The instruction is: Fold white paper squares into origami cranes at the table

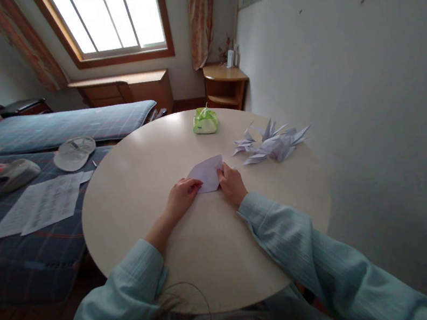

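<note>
A pale lilac sheet of paper (208,172), partly folded to a point, lies flat on the round cream table (141,194). My left hand (181,195) presses its near left edge with the fingers on the paper. My right hand (231,183) pinches and presses the sheet's right edge. Both arms wear light blue sleeves. To the right of the sheet lies a heap of several folded paper cranes (274,142) in the same pale colour.
A green tissue pack (205,121) sits at the table's far side. A bed (21,214) on the left carries printed sheets (40,202), a cap (74,152) and a grey object (11,176). A white wall (371,101) runs close on the right.
</note>
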The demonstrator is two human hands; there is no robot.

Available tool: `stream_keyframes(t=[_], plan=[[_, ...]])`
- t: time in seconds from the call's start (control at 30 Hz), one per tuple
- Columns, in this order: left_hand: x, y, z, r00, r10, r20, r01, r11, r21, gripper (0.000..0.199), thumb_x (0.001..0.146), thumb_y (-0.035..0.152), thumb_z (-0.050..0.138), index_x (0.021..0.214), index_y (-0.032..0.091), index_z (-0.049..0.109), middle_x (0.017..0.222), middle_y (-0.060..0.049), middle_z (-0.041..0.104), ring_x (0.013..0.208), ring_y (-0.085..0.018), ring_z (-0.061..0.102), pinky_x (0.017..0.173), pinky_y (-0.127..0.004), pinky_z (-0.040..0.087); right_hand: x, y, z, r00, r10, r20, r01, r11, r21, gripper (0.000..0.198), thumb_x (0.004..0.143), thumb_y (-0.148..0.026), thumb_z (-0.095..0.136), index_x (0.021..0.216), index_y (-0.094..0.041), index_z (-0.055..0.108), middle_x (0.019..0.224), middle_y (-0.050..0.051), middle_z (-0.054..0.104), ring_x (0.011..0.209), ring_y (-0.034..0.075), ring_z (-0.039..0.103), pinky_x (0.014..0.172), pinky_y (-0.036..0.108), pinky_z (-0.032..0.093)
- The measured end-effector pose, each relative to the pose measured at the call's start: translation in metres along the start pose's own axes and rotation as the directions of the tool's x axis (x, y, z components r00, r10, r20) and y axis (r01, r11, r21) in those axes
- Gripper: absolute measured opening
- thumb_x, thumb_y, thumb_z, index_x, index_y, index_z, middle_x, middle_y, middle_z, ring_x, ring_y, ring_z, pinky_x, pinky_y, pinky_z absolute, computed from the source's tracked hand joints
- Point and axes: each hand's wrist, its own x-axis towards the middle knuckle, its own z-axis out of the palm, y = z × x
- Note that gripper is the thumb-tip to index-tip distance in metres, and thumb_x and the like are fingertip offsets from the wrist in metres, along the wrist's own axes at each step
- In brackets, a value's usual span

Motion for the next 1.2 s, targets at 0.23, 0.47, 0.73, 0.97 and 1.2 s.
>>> stream_keyframes(t=[0.23,0.47,0.73,0.97,1.2], plan=[[-0.0003,-0.0079,-0.0013,0.976,-0.093,-0.196,0.126,0.978,0.167,0.017,0.068,0.019,0.058,0.085,0.019,0.058,0.079,-0.003,0.057,0.079,-0.018,0.050,0.075,-0.031,0.042,0.0007,0.0000,0.0007,0.999,0.048,-0.016,-0.047,0.999,0.017,0.025,0.085,-0.021,0.031,0.097,-0.013,0.050,0.083,0.009,0.063,0.073,0.018,0.057,0.060,0.024,0.032],[0.0001,-0.0081,-0.0033,0.948,-0.251,-0.198,0.279,0.951,0.134,0.024,0.066,0.024,0.061,0.088,0.017,0.054,0.083,-0.004,0.056,0.078,-0.018,0.050,0.072,-0.031,0.042,0.0012,0.0004,-0.0004,0.998,0.056,-0.011,-0.056,0.998,0.026,0.026,0.085,-0.021,0.031,0.099,-0.012,0.050,0.085,0.010,0.063,0.075,0.018,0.057,0.061,0.024,0.033],[-0.0008,-0.0079,-0.0032,0.977,-0.158,-0.140,0.177,0.974,0.141,0.006,0.071,0.023,0.055,0.074,0.019,0.059,0.074,-0.002,0.057,0.074,-0.016,0.052,0.069,-0.028,0.042,0.0016,0.0001,-0.0012,0.998,0.056,0.003,-0.056,0.998,0.035,0.028,0.084,-0.021,0.030,0.101,-0.011,0.050,0.087,0.011,0.064,0.077,0.018,0.058,0.063,0.024,0.035],[0.0004,-0.0098,-0.0036,0.979,-0.189,-0.081,0.197,0.975,0.100,0.012,0.073,0.023,0.051,0.072,0.019,0.063,0.070,-0.001,0.058,0.059,-0.011,0.052,0.059,-0.023,0.040,0.0018,-0.0003,-0.0009,0.998,0.066,0.012,-0.066,0.997,0.044,0.029,0.084,-0.021,0.030,0.103,-0.012,0.050,0.089,0.011,0.064,0.077,0.018,0.058,0.065,0.025,0.036],[-0.0010,-0.0065,-0.0041,0.984,-0.172,-0.037,0.176,0.977,0.120,0.021,0.074,0.023,0.048,0.089,0.021,0.064,0.073,-0.001,0.058,0.057,-0.010,0.051,0.058,-0.021,0.040,-0.0001,0.0014,0.0023,1.000,0.025,0.012,-0.025,1.000,0.001,0.027,0.081,-0.025,0.036,0.102,-0.012,0.048,0.088,0.010,0.063,0.079,0.019,0.058,0.065,0.025,0.038]])
